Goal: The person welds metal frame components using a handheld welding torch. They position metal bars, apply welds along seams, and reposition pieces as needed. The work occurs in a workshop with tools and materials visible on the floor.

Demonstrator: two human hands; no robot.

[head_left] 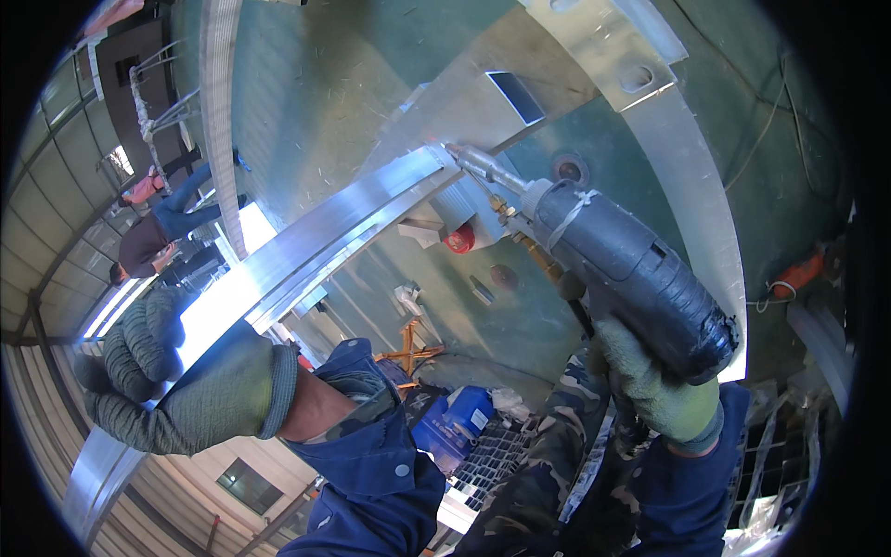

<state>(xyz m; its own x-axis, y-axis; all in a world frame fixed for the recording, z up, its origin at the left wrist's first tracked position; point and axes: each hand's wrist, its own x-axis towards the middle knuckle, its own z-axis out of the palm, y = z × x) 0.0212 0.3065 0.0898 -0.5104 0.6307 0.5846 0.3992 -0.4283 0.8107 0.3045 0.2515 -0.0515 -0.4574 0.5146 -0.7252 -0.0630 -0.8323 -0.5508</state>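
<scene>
My left hand (190,381), in a grey-green knit glove, is closed around a long silver metal profile (348,206) that slants up to the right. Its far end meets the metal nose of a black cylindrical power tool (640,269), though I cannot tell if the tip touches it. My right hand (654,381), gloved in paler green, grips the tool near its rear, the fingers partly hidden behind the body. Brass fittings (538,251) and a dark hose run along the tool's left side. A whitish tie is wrapped round its front.
A wide curved metal beam with holes (691,186) arcs along the right; another ribbed strip (219,121) rises at upper left. Below lie an orange trestle (408,351), a blue container (455,422) and a dark grid (501,464). Another person (153,232) bends at far left. Cables (789,111) trail at right.
</scene>
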